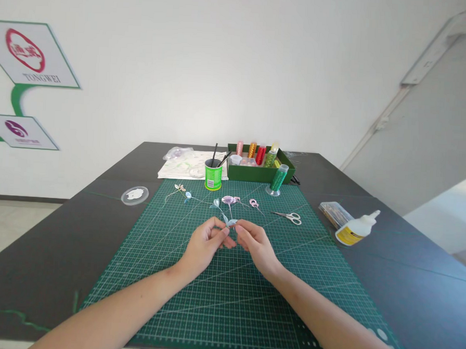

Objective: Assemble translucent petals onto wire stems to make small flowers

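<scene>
Over the middle of the green cutting mat (211,298), my left hand (211,237) pinches a small pale blue flower (229,223) near its base. My right hand (255,242) has its thumb and forefinger closed at the flower's right side. Just beyond my fingers lie a light blue wired flower (216,202) and a lilac one (228,200). Farther left are another blue piece (188,195) and a cream one (180,188). A pink looped piece (254,202) rests to the right, beside small white-handled scissors (293,218).
A green can (213,178) holding dark sticks stands at the back, near a green box (252,173) of thread spools. A green spool (279,178) stands on the mat. Right are a glue bottle (357,230) and a clear case (335,214); left, a round dish (135,195).
</scene>
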Demonstrator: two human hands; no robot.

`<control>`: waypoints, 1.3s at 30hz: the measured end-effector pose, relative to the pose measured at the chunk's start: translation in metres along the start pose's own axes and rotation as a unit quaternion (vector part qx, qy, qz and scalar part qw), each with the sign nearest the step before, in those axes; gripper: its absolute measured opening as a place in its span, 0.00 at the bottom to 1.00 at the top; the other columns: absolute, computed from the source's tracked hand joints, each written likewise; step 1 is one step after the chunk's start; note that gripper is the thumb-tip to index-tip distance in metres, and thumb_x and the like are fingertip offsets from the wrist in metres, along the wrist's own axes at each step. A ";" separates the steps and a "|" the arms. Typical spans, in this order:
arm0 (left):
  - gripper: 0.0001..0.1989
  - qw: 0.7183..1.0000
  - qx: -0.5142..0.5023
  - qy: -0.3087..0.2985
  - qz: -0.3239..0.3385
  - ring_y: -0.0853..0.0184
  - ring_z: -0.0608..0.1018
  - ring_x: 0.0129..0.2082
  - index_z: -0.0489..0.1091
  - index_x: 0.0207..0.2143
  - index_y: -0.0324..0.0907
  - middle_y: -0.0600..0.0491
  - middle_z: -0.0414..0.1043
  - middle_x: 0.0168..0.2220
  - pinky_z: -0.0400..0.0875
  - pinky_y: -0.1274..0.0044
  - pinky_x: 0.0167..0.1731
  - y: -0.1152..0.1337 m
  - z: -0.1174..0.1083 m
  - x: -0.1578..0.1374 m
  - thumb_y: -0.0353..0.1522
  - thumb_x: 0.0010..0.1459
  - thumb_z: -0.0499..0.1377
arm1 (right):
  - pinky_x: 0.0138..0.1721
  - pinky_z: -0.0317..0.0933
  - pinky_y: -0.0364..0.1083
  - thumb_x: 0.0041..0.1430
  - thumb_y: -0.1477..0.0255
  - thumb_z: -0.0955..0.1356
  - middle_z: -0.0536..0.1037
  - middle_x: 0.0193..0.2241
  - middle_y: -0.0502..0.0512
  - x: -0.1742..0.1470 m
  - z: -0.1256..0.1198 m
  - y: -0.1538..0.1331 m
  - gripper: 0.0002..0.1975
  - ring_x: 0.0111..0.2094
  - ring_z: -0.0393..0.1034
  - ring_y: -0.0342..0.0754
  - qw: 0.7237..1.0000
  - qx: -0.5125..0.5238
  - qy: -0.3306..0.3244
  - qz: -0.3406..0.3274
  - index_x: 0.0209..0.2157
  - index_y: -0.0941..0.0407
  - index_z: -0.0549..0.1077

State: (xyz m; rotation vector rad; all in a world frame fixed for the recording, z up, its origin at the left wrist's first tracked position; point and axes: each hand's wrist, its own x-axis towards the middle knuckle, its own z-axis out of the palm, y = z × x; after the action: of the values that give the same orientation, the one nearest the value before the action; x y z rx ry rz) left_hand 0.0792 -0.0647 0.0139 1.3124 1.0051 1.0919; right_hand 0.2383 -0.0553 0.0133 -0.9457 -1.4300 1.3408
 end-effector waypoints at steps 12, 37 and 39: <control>0.13 0.999 0.045 0.002 0.004 0.62 0.83 0.34 0.68 0.32 0.42 0.51 0.80 0.30 0.75 0.71 0.38 -0.003 -0.002 -0.003 0.42 0.60 0.61 | 0.20 0.40 0.42 0.48 0.58 0.75 0.62 0.16 0.45 0.002 0.000 0.003 0.16 0.19 0.46 0.38 0.996 0.017 0.058 0.060 0.26 0.57 0.77; 0.18 0.995 -0.018 -0.075 -0.062 0.63 0.81 0.33 0.69 0.36 0.39 0.47 0.82 0.34 0.70 0.73 0.36 -0.003 -0.005 0.002 0.45 0.55 0.64 | 0.19 0.34 0.43 0.45 0.61 0.76 0.60 0.14 0.41 0.004 -0.005 0.003 0.15 0.16 0.43 0.35 0.987 0.095 0.054 0.121 0.26 0.59 0.74; 0.20 0.995 -0.035 -0.070 -0.062 0.63 0.81 0.34 0.70 0.37 0.39 0.46 0.82 0.34 0.71 0.72 0.39 -0.001 -0.006 0.002 0.48 0.59 0.59 | 0.19 0.34 0.43 0.46 0.61 0.76 0.59 0.14 0.41 0.004 -0.006 0.003 0.15 0.16 0.42 0.35 0.987 0.099 0.047 0.117 0.26 0.58 0.74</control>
State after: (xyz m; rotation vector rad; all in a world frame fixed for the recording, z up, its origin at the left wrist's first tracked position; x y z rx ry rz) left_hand 0.0741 -0.0616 0.0124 1.2357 0.9223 0.9205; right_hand 0.2424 -0.0495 0.0106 -1.0534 -1.1168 1.5559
